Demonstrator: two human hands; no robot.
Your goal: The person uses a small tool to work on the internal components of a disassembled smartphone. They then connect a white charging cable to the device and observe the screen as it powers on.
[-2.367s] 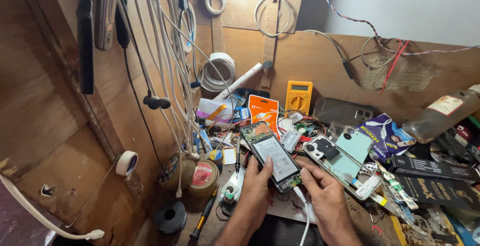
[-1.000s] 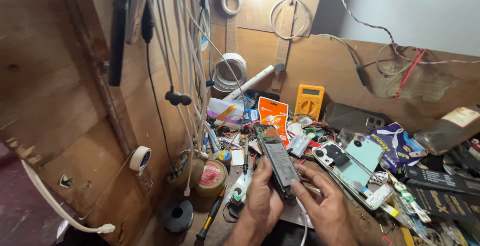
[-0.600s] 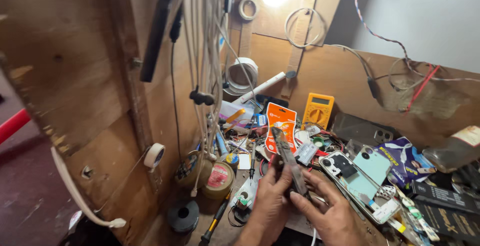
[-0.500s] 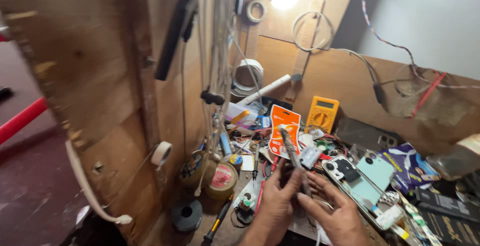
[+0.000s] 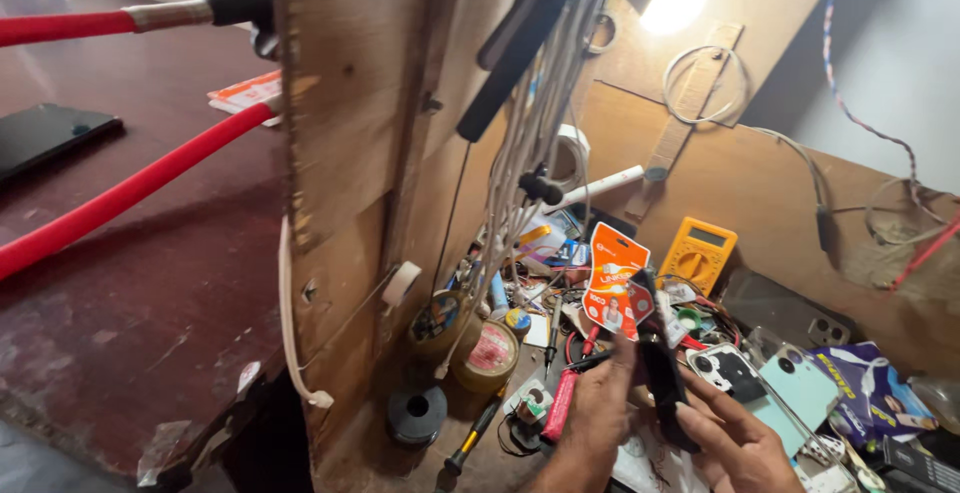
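Note:
Both my hands hold a dark opened phone [image 5: 662, 378], turned edge-on so only its thin side shows. My left hand [image 5: 598, 423] grips its left edge with the thumb up along it. My right hand [image 5: 738, 438] holds the lower right side with fingers curled under. They are low in the view, over a cluttered wooden bench. An orange packet [image 5: 614, 281] stands just behind the phone's top.
A yellow multimeter [image 5: 697, 254], phone back covers [image 5: 790, 388], tape rolls [image 5: 487, 356], a red-handled tool [image 5: 559, 405] and a screwdriver [image 5: 470, 440] crowd the bench. Cables [image 5: 530, 153] hang from a wooden partition [image 5: 345, 153]. Left of it lies a dark tabletop [image 5: 140, 283] with red bars [image 5: 120, 193].
The phone turned from face-up to edge-on between my hands. The view swung left and now shows the partition's outer side and the dark tabletop.

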